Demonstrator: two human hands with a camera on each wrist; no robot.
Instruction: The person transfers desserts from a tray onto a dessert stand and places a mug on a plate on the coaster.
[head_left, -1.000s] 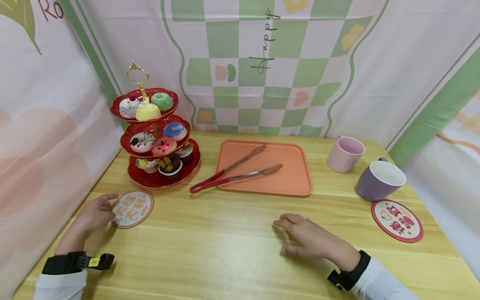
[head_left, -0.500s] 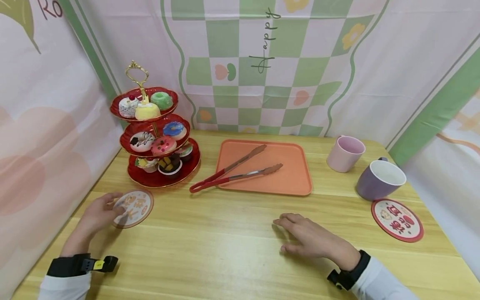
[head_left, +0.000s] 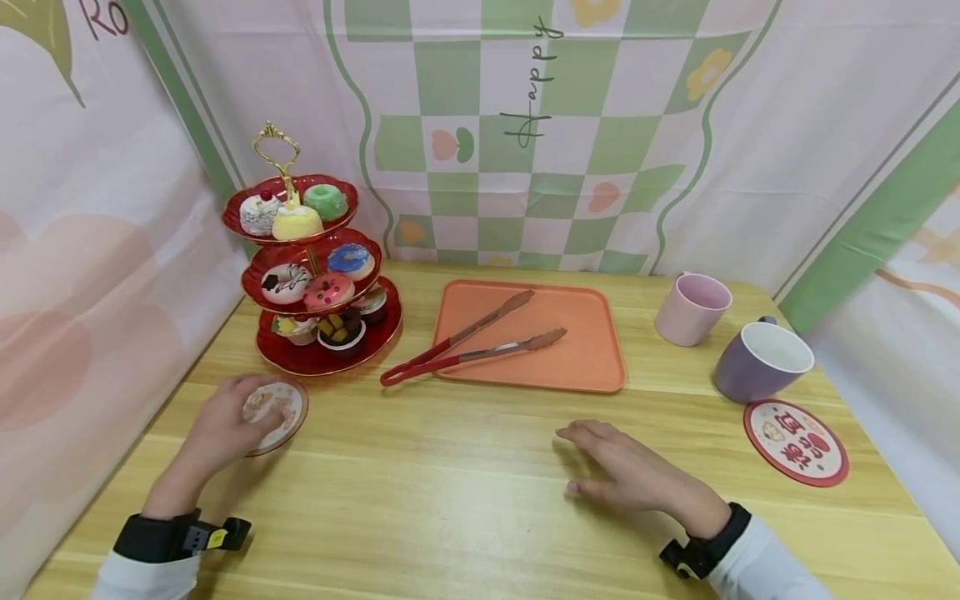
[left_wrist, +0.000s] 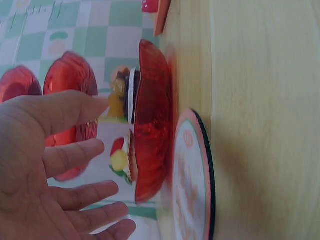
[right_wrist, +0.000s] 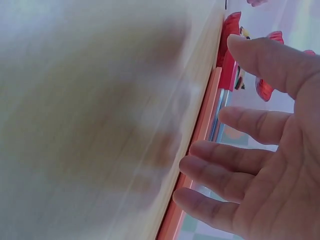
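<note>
My left hand (head_left: pixel 231 423) hovers over a round white coaster (head_left: pixel 288 408) with orange print, at the table's left side. In the left wrist view its fingers are spread and hold nothing; the coaster (left_wrist: pixel 186 175) lies flat below them. Behind it stands a red three-tier stand (head_left: pixel 330 364) with small cakes and doughnuts. My right hand (head_left: pixel 633 473), fingers loosely extended, is just above the bare tabletop right of centre, holding nothing. Red-handled tongs (head_left: pixel 431 364) lie spread across an orange tray (head_left: pixel 592 367), beyond both hands.
A pink mug (head_left: pixel 688 312) and a purple mug (head_left: pixel 753 367) stand at the right. By the purple mug lies a red-rimmed round coaster (head_left: pixel 797 442). Printed cloth (head_left: pixel 517 167) hangs behind the wooden table.
My left hand has moved right, from the coaster's left edge to over it, covering more of its left part. The right hand has shifted slightly right. The coaster stays in place.
</note>
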